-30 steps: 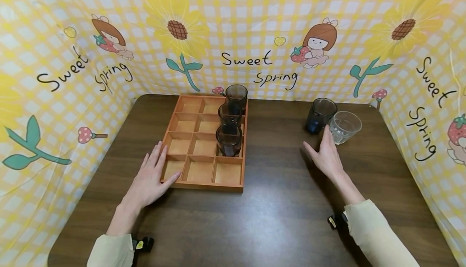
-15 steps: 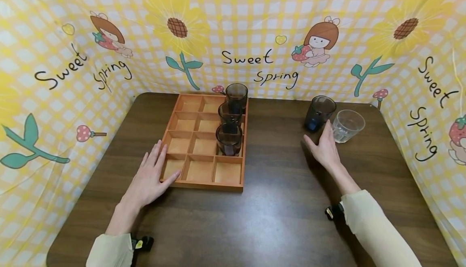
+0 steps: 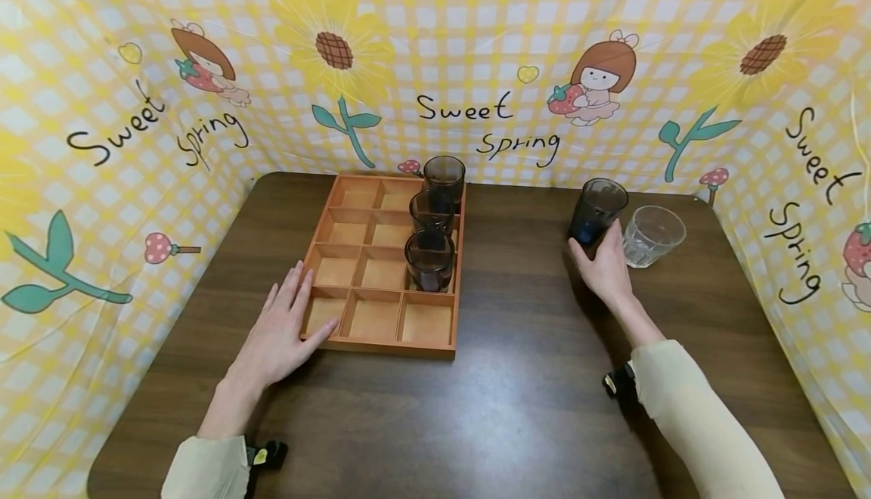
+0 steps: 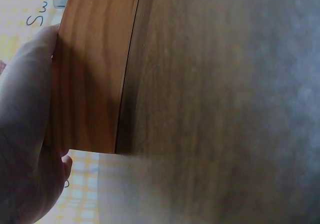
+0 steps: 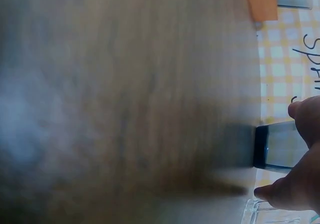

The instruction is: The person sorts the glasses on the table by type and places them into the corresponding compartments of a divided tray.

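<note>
In the head view a wooden tray [image 3: 370,348] with square compartments lies left of the middle. My left hand [image 3: 275,333] rests on its near left corner, fingers extended along the left side and thumb over the front compartment. Three dark tinted glasses stand upright in the tray's right column; the nearest glass [image 3: 430,263] sits in the third compartment from the back. At the right, my right hand [image 3: 605,268] reaches a fourth dark glass [image 3: 597,208], thumb and fingers spread on either side of it. The right wrist view shows gaps between the fingers and this glass [image 5: 280,146].
A clear glass [image 3: 653,236] stands just right of the dark one, close to my right fingers. The brown table [image 3: 503,408] is enclosed by a yellow checked cloth [image 3: 503,30] at the back and sides.
My right hand has moved slightly left and forward, away from the clear glass, and now has the dark glass between thumb and fingers. My left hand has stayed on the tray.
</note>
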Demonstrator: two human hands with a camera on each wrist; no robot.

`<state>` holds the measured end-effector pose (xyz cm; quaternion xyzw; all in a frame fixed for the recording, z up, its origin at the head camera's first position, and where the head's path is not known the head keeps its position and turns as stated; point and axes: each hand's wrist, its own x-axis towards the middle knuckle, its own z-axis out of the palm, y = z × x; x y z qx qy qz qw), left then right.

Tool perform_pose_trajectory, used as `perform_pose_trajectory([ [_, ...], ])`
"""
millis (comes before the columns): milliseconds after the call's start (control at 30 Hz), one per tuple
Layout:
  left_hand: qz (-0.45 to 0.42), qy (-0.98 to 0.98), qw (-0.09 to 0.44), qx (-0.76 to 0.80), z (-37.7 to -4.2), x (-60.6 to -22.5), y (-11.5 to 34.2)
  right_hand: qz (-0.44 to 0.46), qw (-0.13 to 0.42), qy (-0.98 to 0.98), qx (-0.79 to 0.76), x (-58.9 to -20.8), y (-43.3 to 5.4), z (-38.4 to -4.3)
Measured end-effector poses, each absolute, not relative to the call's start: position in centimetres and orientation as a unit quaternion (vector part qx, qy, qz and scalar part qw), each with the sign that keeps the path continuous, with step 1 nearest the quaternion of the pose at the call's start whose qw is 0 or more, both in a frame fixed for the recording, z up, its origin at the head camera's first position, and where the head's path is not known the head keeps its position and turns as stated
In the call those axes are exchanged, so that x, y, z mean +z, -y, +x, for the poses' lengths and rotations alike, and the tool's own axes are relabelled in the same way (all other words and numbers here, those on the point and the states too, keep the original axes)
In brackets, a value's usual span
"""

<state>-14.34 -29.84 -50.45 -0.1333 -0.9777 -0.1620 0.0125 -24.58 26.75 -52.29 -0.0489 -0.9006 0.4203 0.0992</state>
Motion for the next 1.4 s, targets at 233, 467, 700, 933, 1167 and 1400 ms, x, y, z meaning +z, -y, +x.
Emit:
perform_pose_trajectory([
  [233, -0.134, 0.978, 0.015, -0.162, -14.4, -50.5, 29.8, -0.083, 0.089, 0.914, 0.386, -51.8, -26.3, -25.2],
  [467, -0.132, 0.977, 0.018, -0.166, -14.3, -50.7, 29.9, -0.087, 0.074, 0.931, 0.348, -51.8, -26.3, -26.2],
  [700, -0.131, 0.977, 0.016, -0.165, -14.3, -50.7, 30.0, -0.089, 0.073, 0.937, 0.329, -51.8, -26.3, -27.1],
  [933, -0.13, 0.977, 0.015, -0.165, -14.4, -50.7, 29.9, -0.084, 0.081, 0.935, 0.336, -51.9, -26.3, -27.9],
  [1167, -0.131, 0.977, 0.019, -0.168, -14.4, -50.7, 29.9, -0.087, 0.099, 0.874, 0.467, -52.1, -26.0, -28.7],
  [1400, -0.13, 0.977, 0.014, -0.168, -14.4, -50.7, 29.9, -0.084, 0.108, 0.788, 0.6, -51.6, -25.1, -28.7],
])
